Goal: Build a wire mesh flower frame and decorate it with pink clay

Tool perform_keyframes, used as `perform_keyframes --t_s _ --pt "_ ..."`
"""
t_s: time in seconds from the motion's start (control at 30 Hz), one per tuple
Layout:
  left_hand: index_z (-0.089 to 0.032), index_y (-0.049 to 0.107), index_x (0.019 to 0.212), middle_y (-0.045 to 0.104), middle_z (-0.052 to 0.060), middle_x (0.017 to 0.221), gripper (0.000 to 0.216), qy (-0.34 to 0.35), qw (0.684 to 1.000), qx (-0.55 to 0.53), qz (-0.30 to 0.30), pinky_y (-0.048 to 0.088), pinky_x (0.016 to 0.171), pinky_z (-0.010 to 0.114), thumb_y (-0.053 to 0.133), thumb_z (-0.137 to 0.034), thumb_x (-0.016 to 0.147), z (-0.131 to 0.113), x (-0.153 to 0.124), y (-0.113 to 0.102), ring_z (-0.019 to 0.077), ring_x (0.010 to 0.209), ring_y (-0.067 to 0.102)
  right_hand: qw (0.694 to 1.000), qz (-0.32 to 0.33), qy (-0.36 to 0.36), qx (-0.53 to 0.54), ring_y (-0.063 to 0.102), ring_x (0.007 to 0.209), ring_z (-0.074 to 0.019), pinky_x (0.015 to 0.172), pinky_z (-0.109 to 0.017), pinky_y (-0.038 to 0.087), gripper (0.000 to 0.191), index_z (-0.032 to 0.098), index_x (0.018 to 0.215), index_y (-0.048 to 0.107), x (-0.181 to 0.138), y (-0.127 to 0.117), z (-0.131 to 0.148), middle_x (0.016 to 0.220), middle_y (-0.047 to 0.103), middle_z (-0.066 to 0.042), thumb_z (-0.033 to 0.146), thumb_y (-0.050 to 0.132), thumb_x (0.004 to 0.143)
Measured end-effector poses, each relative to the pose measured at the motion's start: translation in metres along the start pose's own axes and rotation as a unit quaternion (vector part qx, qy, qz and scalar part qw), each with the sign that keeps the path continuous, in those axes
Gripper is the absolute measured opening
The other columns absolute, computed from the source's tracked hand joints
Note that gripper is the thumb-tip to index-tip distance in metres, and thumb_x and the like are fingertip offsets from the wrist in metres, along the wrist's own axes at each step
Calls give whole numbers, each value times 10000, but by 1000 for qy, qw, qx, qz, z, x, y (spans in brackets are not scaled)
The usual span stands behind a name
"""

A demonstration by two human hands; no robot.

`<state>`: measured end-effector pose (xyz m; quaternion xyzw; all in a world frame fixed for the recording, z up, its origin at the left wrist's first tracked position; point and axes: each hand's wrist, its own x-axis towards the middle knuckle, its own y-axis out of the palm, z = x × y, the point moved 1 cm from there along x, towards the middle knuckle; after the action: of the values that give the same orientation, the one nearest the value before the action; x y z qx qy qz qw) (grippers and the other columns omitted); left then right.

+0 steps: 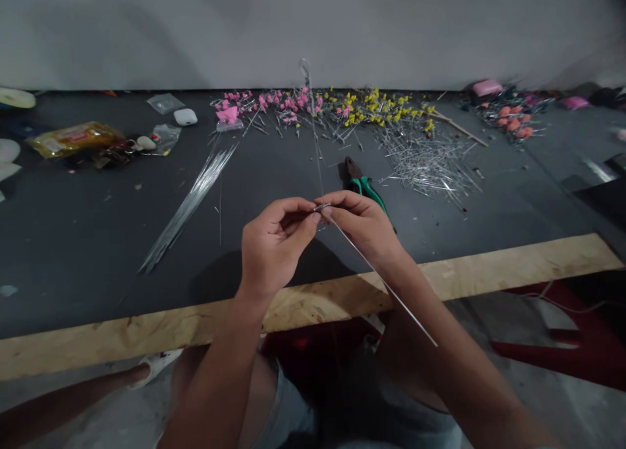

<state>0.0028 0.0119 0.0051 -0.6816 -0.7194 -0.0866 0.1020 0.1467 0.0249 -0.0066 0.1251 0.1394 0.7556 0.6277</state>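
My left hand (pixel 276 244) and my right hand (pixel 364 224) meet above the dark table (pixel 98 253), fingertips pinching a small metal piece (pixel 321 207) on a thin wire. One long wire (pixel 386 286) runs from the pinch down past my right wrist toward my lap. Another thin wire (pixel 313 120) rises from the pinch toward the wall, ending in a small loop. Green-handled pliers (pixel 364 185) lie on the table just behind my right hand.
A bundle of straight wires (pixel 188 204) lies left of my hands. Pink-headed pins (pixel 264 103), yellow-headed pins (pixel 372 107) and a heap of bare pins (pixel 425 162) line the back. Orange pieces (pixel 511 123) sit far right, packets (pixel 73 139) far left. The wooden table edge (pixel 489 270) is near.
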Motion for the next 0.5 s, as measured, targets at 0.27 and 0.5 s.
perform_keyframes --t_s 0.27,0.5 --pt "-174 691 836 722 -4 808 101 0 999 19 27 567 709 172 711 -172 737 -2 1 -5 101 748 686 999 37 -1 -22 605 771 -79 808 -247 486 114 219 861 703 -1 -2 5 846 677 28 185 716 753" --pt "-175 685 819 715 -14 779 89 -9 999 25 18 557 659 144 703 -165 733 -4 1 -4 87 706 678 999 37 2 -18 600 758 -91 798 -263 486 104 216 839 694 -2 1 3 818 667 22 206 729 741"
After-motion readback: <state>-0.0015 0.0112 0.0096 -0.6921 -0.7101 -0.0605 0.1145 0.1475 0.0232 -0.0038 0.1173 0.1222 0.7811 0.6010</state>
